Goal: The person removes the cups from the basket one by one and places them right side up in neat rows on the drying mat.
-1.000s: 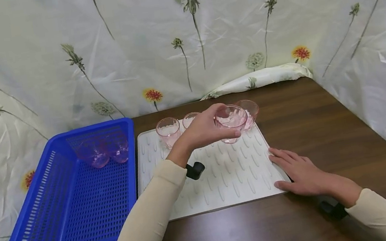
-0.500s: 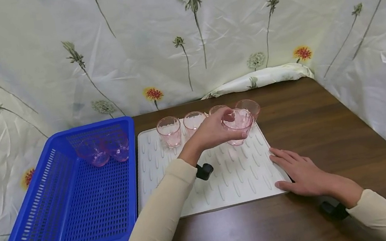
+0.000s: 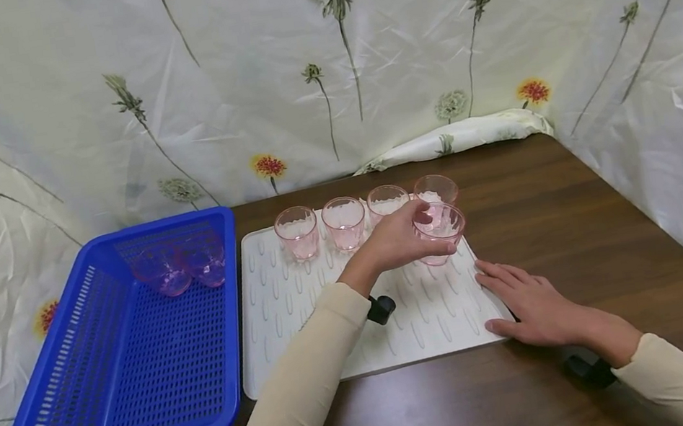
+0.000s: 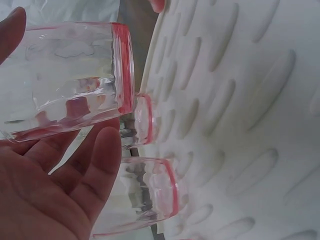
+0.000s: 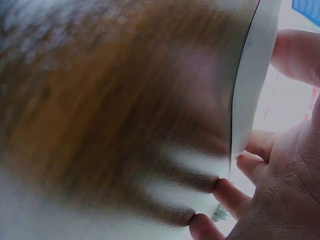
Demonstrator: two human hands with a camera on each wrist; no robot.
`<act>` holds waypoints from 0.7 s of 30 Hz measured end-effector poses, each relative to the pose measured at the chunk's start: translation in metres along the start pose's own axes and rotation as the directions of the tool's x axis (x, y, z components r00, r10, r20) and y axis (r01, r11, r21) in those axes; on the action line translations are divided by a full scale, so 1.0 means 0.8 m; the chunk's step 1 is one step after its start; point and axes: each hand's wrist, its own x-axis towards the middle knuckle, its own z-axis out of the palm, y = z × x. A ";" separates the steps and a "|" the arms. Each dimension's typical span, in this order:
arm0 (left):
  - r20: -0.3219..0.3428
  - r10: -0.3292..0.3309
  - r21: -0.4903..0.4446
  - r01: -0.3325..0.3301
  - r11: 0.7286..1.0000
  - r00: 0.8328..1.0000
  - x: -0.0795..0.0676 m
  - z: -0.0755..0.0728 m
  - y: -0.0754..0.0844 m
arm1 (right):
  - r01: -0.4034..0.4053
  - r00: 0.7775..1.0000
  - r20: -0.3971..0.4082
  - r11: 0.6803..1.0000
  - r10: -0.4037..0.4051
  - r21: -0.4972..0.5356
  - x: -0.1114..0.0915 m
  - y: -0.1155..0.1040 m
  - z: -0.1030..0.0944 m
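My left hand [image 3: 396, 238] grips a clear pink-tinted drinking glass [image 3: 439, 227] by its side, thumb and fingers around it, over the right part of a white drying mat [image 3: 366, 344]. Several matching glasses stand in a row along the mat's back edge; the rightmost glass [image 3: 442, 186] is just behind the held one. In the left wrist view the held glass [image 4: 75, 65] has its pink rim towards the mat, two row glasses beyond it. My right hand [image 3: 538, 309] rests at the mat's right edge, fingers extended; in the right wrist view its fingertips [image 5: 227, 192] touch down beside that edge.
A blue plastic basket [image 3: 236, 329] stands left of the mat, with two pink glasses [image 3: 170, 277] lying in its far end. Brown wooden tabletop [image 3: 544, 206] extends right and in front. A floral sheet [image 3: 270, 77] hangs behind, its folded edge on the table's back.
My left hand has carried the glass to the right and slightly nearer, uncovering more of the back row of glasses. The right hand has stayed at the mat's edge.
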 end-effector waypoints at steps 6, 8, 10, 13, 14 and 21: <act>0.002 -0.023 -0.004 0.023 1.000 1.000 0.002 0.007 -0.007 | 0.005 1.000 0.000 1.000 -0.005 -0.001 0.002 0.000 -0.004; -0.002 -0.024 -0.006 0.024 1.000 1.000 0.003 0.010 -0.009 | 0.007 1.000 0.000 1.000 -0.007 0.001 0.002 0.000 -0.004; -0.005 -0.025 -0.015 0.025 1.000 1.000 0.004 0.012 -0.011 | 0.006 1.000 0.002 1.000 -0.006 0.001 0.002 -0.001 -0.005; -0.011 -0.030 -0.015 0.030 0.999 1.000 0.006 0.017 -0.012 | -0.002 1.000 0.007 1.000 0.002 0.004 0.001 -0.001 -0.004; -0.014 -0.029 -0.013 0.029 0.999 0.999 0.007 0.019 -0.013 | -0.005 1.000 0.009 1.000 0.005 0.006 0.001 -0.001 -0.003; -0.017 -0.035 -0.023 0.035 0.999 0.999 0.009 0.033 -0.014 | -0.008 1.000 0.003 1.000 0.008 0.008 0.000 -0.002 -0.001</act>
